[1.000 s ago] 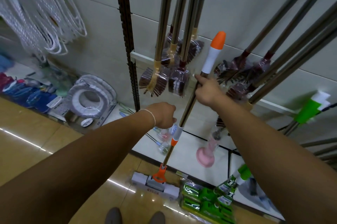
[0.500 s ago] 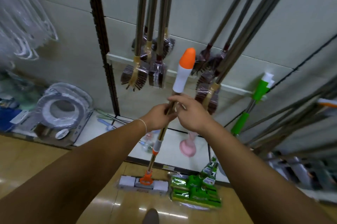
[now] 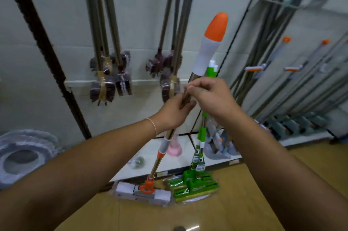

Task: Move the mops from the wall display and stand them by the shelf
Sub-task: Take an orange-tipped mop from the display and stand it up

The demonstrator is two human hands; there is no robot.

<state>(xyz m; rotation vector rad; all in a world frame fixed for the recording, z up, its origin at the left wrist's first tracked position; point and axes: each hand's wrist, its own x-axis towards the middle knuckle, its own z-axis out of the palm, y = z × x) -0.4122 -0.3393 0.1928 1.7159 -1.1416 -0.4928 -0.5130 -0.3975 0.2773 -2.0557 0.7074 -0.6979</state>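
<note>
Your left hand [image 3: 174, 111] curls round the thin metal pole of the orange mop [image 3: 204, 57], and your right hand [image 3: 211, 97] pinches the same pole just above it, close under the smooth white grip with its rounded orange cap; the pole leans up to the right, and its flat rectangular white head [image 3: 143, 192] with an orange plastic yoke rests on the glossy wooden floor [image 3: 244, 202]; just beside it, to the right, stand green mops [image 3: 202, 157] with green plastic collars, their flat heads in shiny wrapping touching the floor; behind your hands, bristly dark brushes [image 3: 111, 82] in clear film hang on long metal rods against the pale tiled wall [image 3: 143, 23]; a row of slanted poles [image 3: 293, 87] leans further right.
</note>
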